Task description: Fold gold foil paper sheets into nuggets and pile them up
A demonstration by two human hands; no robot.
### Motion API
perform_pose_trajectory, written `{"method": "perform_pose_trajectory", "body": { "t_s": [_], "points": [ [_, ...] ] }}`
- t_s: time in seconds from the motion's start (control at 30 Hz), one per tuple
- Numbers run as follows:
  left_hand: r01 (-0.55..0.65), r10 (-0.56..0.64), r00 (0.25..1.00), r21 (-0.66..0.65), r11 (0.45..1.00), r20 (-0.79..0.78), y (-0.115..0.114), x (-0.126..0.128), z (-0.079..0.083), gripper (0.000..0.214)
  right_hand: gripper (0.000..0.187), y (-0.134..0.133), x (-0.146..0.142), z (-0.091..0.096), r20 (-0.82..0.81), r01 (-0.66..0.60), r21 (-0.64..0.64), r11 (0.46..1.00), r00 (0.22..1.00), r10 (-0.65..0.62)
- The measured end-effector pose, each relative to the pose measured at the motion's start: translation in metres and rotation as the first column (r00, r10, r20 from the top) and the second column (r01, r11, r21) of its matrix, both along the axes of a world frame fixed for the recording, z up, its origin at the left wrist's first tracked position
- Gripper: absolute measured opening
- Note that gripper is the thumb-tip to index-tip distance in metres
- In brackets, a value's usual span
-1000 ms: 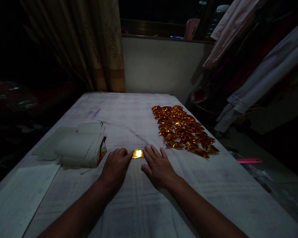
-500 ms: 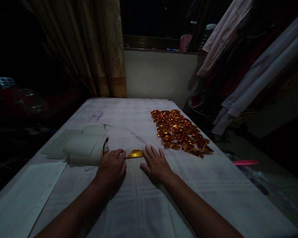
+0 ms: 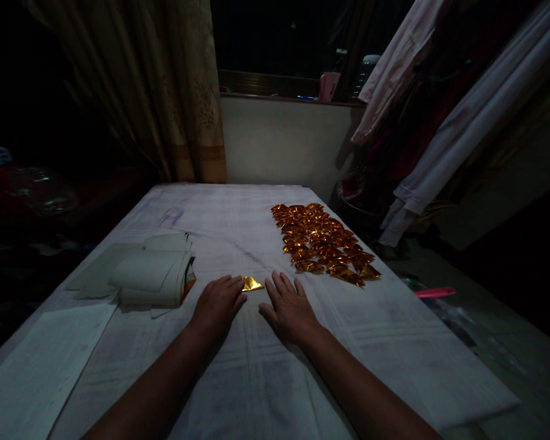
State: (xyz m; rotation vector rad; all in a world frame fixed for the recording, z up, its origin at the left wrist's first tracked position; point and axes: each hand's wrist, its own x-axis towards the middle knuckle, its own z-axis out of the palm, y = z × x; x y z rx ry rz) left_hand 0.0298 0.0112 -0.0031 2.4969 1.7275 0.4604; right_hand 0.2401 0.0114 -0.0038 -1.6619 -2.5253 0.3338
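Observation:
A small folded piece of gold foil paper (image 3: 252,283) lies on the table between my two hands. My left hand (image 3: 217,305) rests palm down with its fingers over the left end of the foil, hiding that part. On the other side, my right hand (image 3: 290,310) lies flat with fingers spread, its fingertips just beside the foil's right tip. Further right are several rows of folded gold foil pieces (image 3: 321,238). Left of my left hand sits a stack of pale paper sheets (image 3: 149,278), curled over, with a bit of gold showing at its right edge.
A pale plaid cloth (image 3: 256,379) covers the table. A white sheet (image 3: 50,360) lies at the front left. Behind the table are a curtain (image 3: 183,110) and a sill with a pink cup (image 3: 329,86). Clothes (image 3: 421,153) hang at the right, above a pink-handled item (image 3: 435,293).
My left hand has slid right over the foil's left end, so less of the foil shows. The right hand stays nearly in place. The camera view has turned slightly right.

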Motion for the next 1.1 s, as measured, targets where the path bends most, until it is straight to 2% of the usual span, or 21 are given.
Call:
{"method": "perform_pose_trajectory", "body": {
  "t_s": [0.17, 0.3, 0.43, 0.5, 0.57, 0.67, 0.77, 0.83, 0.87, 0.93, 1.0, 1.1],
  "points": [
    [-0.020, 0.020, 0.998, -0.005, 1.000, 0.056, 0.001, 0.003, 0.007, 0.023, 0.061, 0.001, 0.003, -0.005, -0.080, 0.022, 0.095, 0.995, 0.997, -0.015],
    [-0.003, 0.002, 0.999, 0.025, 1.000, 0.047, 0.003, 0.005, 0.006, 0.014, 0.046, 0.013, -0.003, -0.006, -0.174, -0.049, 0.217, 0.975, 0.981, 0.088],
    [-0.010, 0.006, 0.998, 0.056, 0.998, 0.064, 0.003, 0.001, 0.003, 0.021, 0.027, 0.027, -0.014, 0.001, -0.178, -0.107, 0.194, 0.975, 0.974, 0.143],
    [-0.007, 0.000, 0.995, 0.076, 0.997, 0.101, 0.002, -0.003, 0.002, 0.026, 0.018, 0.031, -0.017, 0.003, -0.183, -0.093, 0.166, 0.982, 0.975, 0.124],
    [-0.002, -0.015, 0.984, 0.096, 0.995, 0.177, -0.001, -0.006, 0.003, 0.029, 0.016, 0.032, -0.017, 0.002, -0.254, -0.046, 0.165, 0.985, 0.963, 0.087],
    [-0.036, 0.010, 0.936, 0.067, 0.997, 0.353, -0.003, -0.008, 0.004, 0.030, 0.021, 0.031, -0.012, -0.002, -0.471, 0.038, 0.119, 0.992, 0.882, 0.023],
    [-0.094, 0.122, 0.829, -0.080, 0.992, 0.546, -0.002, -0.006, 0.003, 0.028, 0.024, 0.030, -0.007, -0.006, -0.630, 0.040, 0.002, 0.999, 0.776, -0.029],
    [-0.100, 0.201, 0.767, -0.196, 0.976, 0.609, -0.002, -0.004, 0.004, 0.027, 0.024, 0.030, -0.006, -0.007, -0.652, 0.062, -0.022, 0.998, 0.756, -0.062],
    [-0.105, 0.231, 0.764, -0.237, 0.966, 0.603, -0.002, -0.002, 0.005, 0.027, 0.024, 0.030, -0.006, -0.008, -0.634, 0.091, -0.008, 0.996, 0.769, -0.076],
    [-0.153, 0.268, 0.823, -0.260, 0.953, 0.501, -0.003, 0.002, 0.008, 0.024, 0.021, 0.030, -0.009, -0.009, -0.553, 0.153, 0.063, 0.986, 0.828, -0.094],
    [-0.218, 0.279, 0.904, -0.211, 0.953, 0.323, -0.005, 0.006, 0.012, 0.020, 0.018, 0.030, -0.012, -0.010, -0.443, 0.174, 0.151, 0.973, 0.892, -0.090],
    [-0.241, 0.255, 0.958, -0.110, 0.964, 0.132, -0.006, 0.010, 0.014, 0.015, 0.012, 0.029, -0.015, -0.010, -0.335, 0.172, 0.212, 0.962, 0.938, -0.094]
  ]
}}
